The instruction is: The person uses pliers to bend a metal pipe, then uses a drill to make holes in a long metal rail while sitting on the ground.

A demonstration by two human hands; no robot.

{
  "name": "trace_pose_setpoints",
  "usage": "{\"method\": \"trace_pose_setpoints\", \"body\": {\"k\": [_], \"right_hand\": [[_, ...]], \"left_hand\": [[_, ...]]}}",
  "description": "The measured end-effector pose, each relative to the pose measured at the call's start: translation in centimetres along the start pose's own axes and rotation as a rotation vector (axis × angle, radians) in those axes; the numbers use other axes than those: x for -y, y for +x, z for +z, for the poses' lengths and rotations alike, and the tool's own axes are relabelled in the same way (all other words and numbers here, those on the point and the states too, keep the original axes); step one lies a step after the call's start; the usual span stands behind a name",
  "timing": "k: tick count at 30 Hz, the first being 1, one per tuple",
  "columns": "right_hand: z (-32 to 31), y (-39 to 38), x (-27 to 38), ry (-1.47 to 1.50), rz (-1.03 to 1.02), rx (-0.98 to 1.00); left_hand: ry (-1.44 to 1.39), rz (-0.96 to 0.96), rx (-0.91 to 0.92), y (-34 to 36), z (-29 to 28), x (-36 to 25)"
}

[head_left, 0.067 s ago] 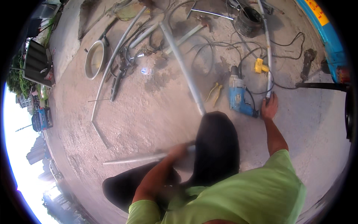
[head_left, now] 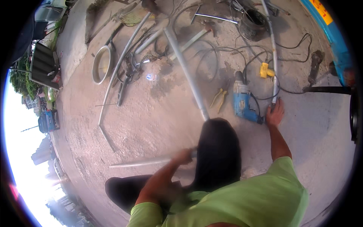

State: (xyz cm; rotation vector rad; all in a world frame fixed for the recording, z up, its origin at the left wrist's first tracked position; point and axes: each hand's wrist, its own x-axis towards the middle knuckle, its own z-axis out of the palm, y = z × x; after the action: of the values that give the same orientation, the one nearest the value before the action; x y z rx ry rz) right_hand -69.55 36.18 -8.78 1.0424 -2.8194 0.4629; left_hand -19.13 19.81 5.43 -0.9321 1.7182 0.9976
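Observation:
My left hand (head_left: 183, 156) is closed round a grey metal tube (head_left: 138, 164) beside my bent knee; the tube's right end is hidden behind the leg. My right hand (head_left: 275, 114) lies on the concrete at the near end of a long, thin pipe (head_left: 275, 72), fingers stretched out, the fingertips at or just beside the pipe end. Close to its left is a blue power drill (head_left: 242, 102) lying on its side. Left of the drill lie yellow-handled pliers (head_left: 218, 99). A thicker grey pipe (head_left: 187, 75) runs from the far side to my knee.
A yellow socket connector (head_left: 266, 70) rests by the long pipe amid tangled black cables (head_left: 215, 51). Farther off are a dark bucket (head_left: 252, 26), an oval basin (head_left: 102, 65) and a bent thin pipe (head_left: 117, 72). A blue vehicle edge (head_left: 332, 41) borders the right side.
The whole view has shifted slightly, so things sit a little lower and farther right. My right hand's fingers look more spread at the pipe end. My left hand keeps its hold on the tube.

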Motion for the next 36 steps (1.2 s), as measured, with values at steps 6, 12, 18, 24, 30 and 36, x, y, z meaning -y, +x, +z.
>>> {"method": "trace_pose_setpoints", "body": {"k": [6,12,18,24,30,36], "right_hand": [[0.1,0.1,-0.8,0.03,-0.006,0.012],[0.3,0.4,-0.8,0.05,-0.015,-0.008],[0.4,0.1,-0.5,0.045,-0.016,-0.013],[-0.2,0.0,-0.4,0.058,-0.05,-0.066],[-1.8,0.7,-1.5,0.091,-0.03,0.043],[-11.5,-4.0,12.6,0.26,0.247,0.426]], "left_hand": [[0.099,-0.031,-0.031,3.4,1.8,0.2],[0.1,-0.143,-0.163,4.1,1.5,-1.0],[0.468,-0.084,-0.229,0.7,-21.0,0.2],[0.358,0.047,-0.611,-3.3,-42.3,10.7],[-0.326,-0.207,-0.657,0.1,-46.5,21.5],[-0.009,-0.342,-1.029,11.7,-51.9,33.0]]}}
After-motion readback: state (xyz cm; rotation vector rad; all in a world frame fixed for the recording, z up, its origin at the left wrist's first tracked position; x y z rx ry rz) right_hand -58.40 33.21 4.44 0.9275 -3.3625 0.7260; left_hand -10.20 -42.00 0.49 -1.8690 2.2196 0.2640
